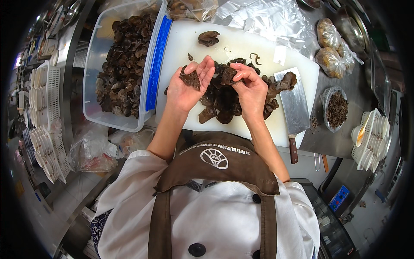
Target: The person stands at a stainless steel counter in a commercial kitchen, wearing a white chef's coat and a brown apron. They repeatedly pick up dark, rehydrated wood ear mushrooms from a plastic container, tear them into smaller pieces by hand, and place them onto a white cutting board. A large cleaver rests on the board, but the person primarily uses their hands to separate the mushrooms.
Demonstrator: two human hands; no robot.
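Note:
My left hand (pixel 189 84), palm up, holds a dark brown piece of wood ear mushroom (pixel 190 78) under its thumb. Between the thumb and fingers of my right hand (pixel 252 87) is another wood ear piece (pixel 228 75). Both hands hover above a heap of wet wood ear mushrooms (pixel 224 100) on a white cutting board (pixel 181 35). A separate clump (pixel 208 38) lies at the board's far side. On the right rests a cleaver (pixel 295 106), its wooden handle past the near edge; some mushroom overlaps the blade's far end.
A clear plastic tub (pixel 92 81) with a blue clip, full of wood ears, stands left. Plastic sheeting (pixel 271 19) covers the far side. Bagged food (pixel 330 48) and a plastic-lined bowl (pixel 336 110) of dark shreds sit right. Plate racks (pixel 53 94) line the far left.

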